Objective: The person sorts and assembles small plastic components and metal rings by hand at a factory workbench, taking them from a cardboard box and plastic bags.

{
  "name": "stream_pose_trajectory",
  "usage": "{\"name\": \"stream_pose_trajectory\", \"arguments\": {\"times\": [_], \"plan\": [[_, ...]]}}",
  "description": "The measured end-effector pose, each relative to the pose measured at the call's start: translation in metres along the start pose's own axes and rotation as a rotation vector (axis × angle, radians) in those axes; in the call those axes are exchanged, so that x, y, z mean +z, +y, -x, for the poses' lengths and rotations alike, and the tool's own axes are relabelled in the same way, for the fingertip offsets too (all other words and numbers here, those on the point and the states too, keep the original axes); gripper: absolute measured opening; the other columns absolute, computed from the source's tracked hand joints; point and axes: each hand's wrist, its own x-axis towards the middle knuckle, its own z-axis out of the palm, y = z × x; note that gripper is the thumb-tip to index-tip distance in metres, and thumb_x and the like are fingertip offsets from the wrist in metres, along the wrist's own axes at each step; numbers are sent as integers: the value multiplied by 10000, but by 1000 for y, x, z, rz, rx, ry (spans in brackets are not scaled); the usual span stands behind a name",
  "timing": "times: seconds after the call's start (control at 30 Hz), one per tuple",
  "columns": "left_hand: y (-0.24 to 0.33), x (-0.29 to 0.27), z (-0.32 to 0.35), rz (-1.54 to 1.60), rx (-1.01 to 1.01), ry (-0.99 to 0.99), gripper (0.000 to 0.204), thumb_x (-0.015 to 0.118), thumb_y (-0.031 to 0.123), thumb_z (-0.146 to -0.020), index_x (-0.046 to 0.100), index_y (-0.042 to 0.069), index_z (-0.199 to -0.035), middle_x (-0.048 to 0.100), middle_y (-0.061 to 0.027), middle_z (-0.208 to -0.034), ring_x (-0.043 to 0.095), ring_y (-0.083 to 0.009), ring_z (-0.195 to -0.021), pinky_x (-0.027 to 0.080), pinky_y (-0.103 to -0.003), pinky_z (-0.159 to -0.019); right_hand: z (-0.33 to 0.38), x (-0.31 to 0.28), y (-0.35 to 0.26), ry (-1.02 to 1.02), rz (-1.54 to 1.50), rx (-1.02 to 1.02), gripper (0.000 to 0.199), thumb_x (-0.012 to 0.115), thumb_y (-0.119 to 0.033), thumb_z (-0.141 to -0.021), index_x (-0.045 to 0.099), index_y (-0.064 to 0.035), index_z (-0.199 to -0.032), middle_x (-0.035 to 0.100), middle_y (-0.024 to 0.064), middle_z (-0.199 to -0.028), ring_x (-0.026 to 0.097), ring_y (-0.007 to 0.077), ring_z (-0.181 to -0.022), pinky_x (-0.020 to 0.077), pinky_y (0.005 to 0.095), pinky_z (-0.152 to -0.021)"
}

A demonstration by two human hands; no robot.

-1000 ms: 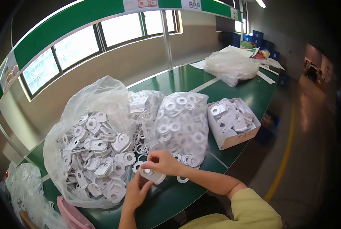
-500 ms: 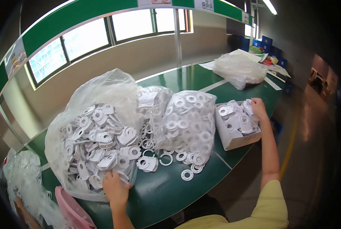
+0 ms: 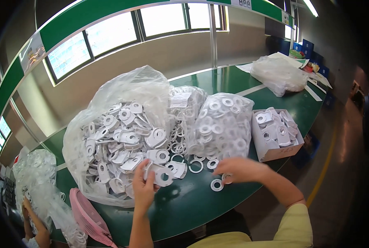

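My left hand (image 3: pixel 144 188) grips a flat white plastic plate with a round hole (image 3: pixel 159 174) between thumb and fingers, at the front of a big clear bag (image 3: pixel 79 136) full of similar white plates (image 3: pixel 126 136). Over the front of the table, my right hand (image 3: pixel 240 169) is smeared by motion, so its grip does not show. Just below its fingers lie loose white rings (image 3: pixel 217 184). Behind it stands a clear bag of white rings (image 3: pixel 221 124). A few more plates and rings lie between the two bags.
A white box of plates (image 3: pixel 277 152) stands right of the ring bag on the green table (image 3: pixel 184 213). Crumpled plastic (image 3: pixel 277 76) lies at the far right. A pink basket (image 3: pixel 89 215) is at the lower left, near another person's arms (image 3: pixel 35 219).
My right hand has left the box and come left to the loose rings. My left hand has lifted a plate from the bag's front. The view has shifted, too.
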Motion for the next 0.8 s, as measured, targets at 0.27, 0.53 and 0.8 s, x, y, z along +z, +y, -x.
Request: {"name": "stream_pose_trajectory", "arguments": {"times": [0.27,0.53,0.8], "plan": [[-15,18,5,434,-265,-214,645,561,-51,-794,251,80,-1344,578,-134,-1035,622,-190,-737,561,-277,-630,-44,18,2,-210,1,-16,387,719,-195,-706,600,-82,-1057,563,80,-956,550,261,-917,442,353,-786],[-62,1,-7,1256,-624,-309,484,445,78,-876,316,169,-1334,569,-96,-1057,611,-231,-759,552,-283,-622,-107,22,-15,236,-402,-293,399,753,-251,-705,614,-77,-1035,590,72,-924,559,225,-854,451,316,-713],[-44,20,10,823,-616,-288,390,327,346,-960,350,202,-1321,548,-80,-1109,588,-234,-945,545,-362,-657,-117,80,-13,540,-357,-231,433,760,-224,-688,635,-100,-1084,574,78,-948,559,226,-863,461,318,-734]]}}
